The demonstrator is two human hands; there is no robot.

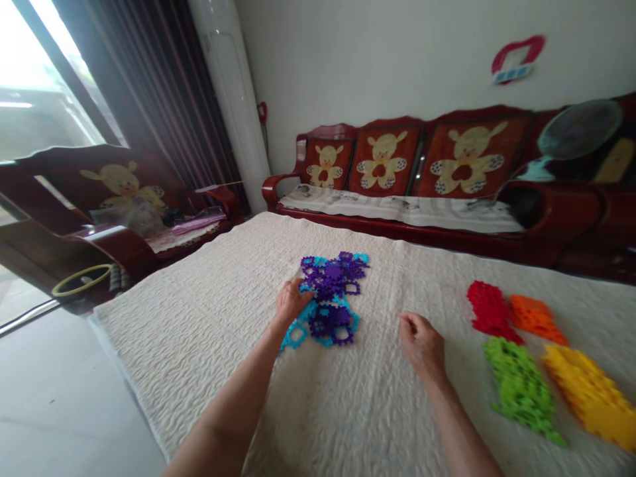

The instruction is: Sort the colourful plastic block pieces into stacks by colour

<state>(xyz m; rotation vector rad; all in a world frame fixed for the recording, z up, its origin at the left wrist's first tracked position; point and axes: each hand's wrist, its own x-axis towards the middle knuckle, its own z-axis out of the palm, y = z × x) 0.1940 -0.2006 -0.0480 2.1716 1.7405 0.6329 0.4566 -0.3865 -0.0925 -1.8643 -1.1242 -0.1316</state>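
A loose pile of purple gear-edged plastic pieces (334,271) lies mid-table, mixed with light blue gear-edged pieces (297,334). At the pile's left edge is my left hand (292,301), its thumb and fingers closed around a light blue piece that is mostly hidden. My right hand (423,341) hovers or rests to the right of the pile, apart from it. Its fingers are curled into a loose fist, and no piece sticks out of it.
Sorted heaps of red (489,308), orange (536,318), green (521,384) and yellow pieces (591,394) lie at the right. A cream quilted cloth (199,338) covers the table. Behind stands a wooden sofa (377,212); a wooden armchair (119,245) stands at left.
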